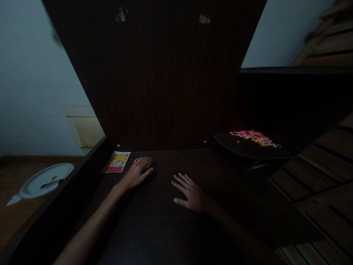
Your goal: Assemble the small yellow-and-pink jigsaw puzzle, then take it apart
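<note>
My left hand (pixel 137 173) lies with fingers stretched out over some small pale pieces (pixel 135 161) on the dark wooden surface (pixel 157 217). Most of those pieces are hidden under the hand, and their kind is too dim to tell. Just left of them is a yellow and red picture card (pixel 119 162) with a white animal drawn on it. My right hand (pixel 192 194) rests palm down nearer the middle of the surface, fingers spread, with nothing in it.
A dark upright panel (pixel 165 81) stands behind the surface. Many small pink, red and yellow pieces (pixel 255 137) lie on a rounded shelf (pixel 234 145) at right. Beyond the left side board (pixel 68 195), a white lid-like tray (pixel 45 178) holds a dark-handled tool. Wooden slats (pixel 325 158) are at right.
</note>
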Demonstrator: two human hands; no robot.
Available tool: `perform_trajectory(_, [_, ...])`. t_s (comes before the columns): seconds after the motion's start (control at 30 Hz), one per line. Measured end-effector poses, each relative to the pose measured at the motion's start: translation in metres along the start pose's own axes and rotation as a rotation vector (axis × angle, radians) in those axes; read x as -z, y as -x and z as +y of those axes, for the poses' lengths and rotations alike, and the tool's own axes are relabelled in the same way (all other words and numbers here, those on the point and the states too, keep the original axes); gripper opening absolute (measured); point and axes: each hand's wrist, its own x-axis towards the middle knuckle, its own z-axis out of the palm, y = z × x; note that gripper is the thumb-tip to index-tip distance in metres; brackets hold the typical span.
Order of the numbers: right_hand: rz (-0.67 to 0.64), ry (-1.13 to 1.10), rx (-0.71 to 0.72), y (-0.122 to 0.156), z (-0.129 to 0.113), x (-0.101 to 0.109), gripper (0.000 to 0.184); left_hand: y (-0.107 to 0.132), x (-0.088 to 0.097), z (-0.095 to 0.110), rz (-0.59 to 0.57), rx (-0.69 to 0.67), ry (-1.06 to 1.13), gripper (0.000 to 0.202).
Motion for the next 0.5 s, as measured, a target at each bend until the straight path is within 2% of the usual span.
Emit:
perform_trajectory(0.1, [0.004,-0.001,0.001,0.0,0.0,0.0,0.069,-0.015,-0.012,-0.023,0.096,0.111,-0.048,0.058])
perform_trajectory(0.23, [0.007,-0.004,0.006,0.0,-0.001,0.0,0.068,-0.028,-0.029,-0.042,0.091,0.211,-0.092,0.061])
perform_trajectory(0.37, [0.009,0.002,0.011,0.0,-0.001,0.001,0.068,-0.034,-0.041,-0.048,0.05,0.274,-0.112,0.062])
perform_trajectory(0.5, [-0.008,0.01,0.007,0.0,-0.003,0.003,0.069,-0.036,-0.045,-0.046,0.026,0.327,-0.132,0.065])
